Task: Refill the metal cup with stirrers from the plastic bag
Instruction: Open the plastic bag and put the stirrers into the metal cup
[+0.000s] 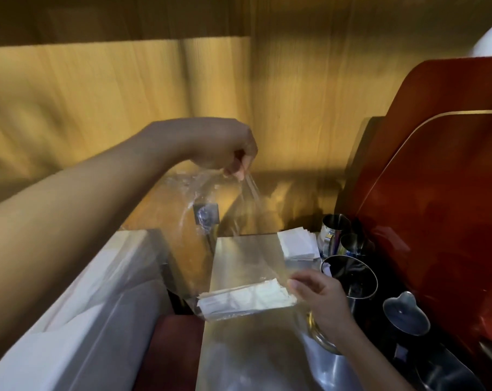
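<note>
Two hands work the plastic bag [239,249]: left hand [225,145] pinches its top, right hand [318,297] grips the stirrers [244,300] inside, beside the dark-mouthed metal cup [349,275].

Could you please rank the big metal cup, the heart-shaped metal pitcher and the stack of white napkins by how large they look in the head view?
1. Big metal cup, widest opening.
2 and 3. Heart-shaped metal pitcher and stack of white napkins look alike; the napkins lie farther away, so I won't rank them.
</note>
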